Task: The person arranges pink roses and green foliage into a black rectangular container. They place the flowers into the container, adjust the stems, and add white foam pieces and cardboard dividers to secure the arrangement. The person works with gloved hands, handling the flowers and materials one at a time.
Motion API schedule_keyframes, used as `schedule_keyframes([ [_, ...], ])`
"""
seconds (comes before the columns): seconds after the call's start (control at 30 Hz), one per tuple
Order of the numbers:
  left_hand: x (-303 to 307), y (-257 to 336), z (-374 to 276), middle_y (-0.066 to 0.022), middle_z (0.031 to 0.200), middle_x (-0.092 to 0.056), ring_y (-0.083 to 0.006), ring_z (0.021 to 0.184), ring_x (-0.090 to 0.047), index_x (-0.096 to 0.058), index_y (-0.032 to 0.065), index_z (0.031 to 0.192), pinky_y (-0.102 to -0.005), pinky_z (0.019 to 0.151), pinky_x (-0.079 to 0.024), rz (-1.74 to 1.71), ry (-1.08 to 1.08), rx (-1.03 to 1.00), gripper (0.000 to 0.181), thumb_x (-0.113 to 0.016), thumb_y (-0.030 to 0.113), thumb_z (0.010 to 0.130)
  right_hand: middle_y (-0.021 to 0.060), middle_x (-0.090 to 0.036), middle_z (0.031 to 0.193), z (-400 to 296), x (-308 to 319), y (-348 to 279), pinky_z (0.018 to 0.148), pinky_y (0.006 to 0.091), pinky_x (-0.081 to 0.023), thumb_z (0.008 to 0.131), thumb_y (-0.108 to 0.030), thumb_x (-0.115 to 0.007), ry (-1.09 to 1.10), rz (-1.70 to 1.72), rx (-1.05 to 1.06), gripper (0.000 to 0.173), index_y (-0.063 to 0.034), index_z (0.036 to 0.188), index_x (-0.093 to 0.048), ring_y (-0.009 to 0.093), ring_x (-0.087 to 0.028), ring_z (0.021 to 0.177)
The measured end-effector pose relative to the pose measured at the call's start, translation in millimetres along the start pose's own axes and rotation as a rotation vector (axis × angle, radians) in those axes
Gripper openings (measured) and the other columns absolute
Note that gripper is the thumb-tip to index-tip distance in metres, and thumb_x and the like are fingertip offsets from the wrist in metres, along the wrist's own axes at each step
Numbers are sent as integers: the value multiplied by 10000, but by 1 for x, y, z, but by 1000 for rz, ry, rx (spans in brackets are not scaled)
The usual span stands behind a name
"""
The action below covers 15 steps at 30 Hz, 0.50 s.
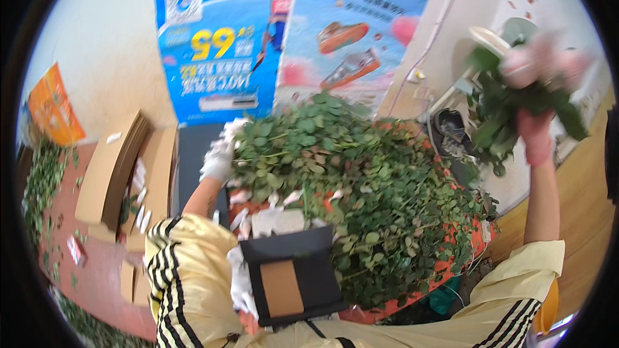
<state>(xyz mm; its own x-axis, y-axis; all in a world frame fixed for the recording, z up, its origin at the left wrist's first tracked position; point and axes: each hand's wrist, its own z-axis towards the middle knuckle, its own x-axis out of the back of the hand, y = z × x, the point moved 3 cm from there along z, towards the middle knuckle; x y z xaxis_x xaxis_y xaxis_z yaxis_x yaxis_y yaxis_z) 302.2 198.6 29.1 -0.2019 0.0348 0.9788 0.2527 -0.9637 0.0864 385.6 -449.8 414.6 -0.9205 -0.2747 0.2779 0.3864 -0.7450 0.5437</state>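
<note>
Out at the right, my right hand (536, 133) in a pink glove grips the leafy stems of a bunch of pink roses (520, 65), blurred by motion. My left hand (216, 164), in a white glove, reaches to the left end of a heap of green leafy stems (314, 150). White pieces (234, 130) lie beside its fingers, and whether it holds any of them is not clear. The heap covers much of a red-orange table (442, 268). Close to my body sits a black tray-like piece (319, 270) with a brown cardboard strip (282, 287).
Brown cardboard sheets (109, 174) stand to the left on a reddish surface, near a dark grey panel (198, 154). Posters (217, 43) hang on the wall ahead. A thin cable (425, 50) runs down the wall. Dark shoes (449, 123) stand on a rack at right.
</note>
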Motion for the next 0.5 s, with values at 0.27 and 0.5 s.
schedule_keyframes([
  [0.27, 64, -4, -55, -226, 1346, -396, -366, 1264, -363, -344, 34, 1351, -463, 1028, -304, -349, 157, -66, 764, -634, 403, 748, 83, -527, 986, -43, 76, -393, 747, 347, -429, 739, -220, -528, -795, 578, 532, 302, -114, 1020, -561, 281, -535, 893],
  [0.5, 147, 75, -246, -111, 871, -648, -183, 832, -609, -626, -7, 1052, -338, 746, -492, -921, 143, -212, 313, -654, 115, 764, 222, -449, 1251, -170, 57, -483, 921, 376, -363, 790, -215, -452, -1064, 634, 574, 461, -66, 1224, -489, 350, -465, 1065],
])
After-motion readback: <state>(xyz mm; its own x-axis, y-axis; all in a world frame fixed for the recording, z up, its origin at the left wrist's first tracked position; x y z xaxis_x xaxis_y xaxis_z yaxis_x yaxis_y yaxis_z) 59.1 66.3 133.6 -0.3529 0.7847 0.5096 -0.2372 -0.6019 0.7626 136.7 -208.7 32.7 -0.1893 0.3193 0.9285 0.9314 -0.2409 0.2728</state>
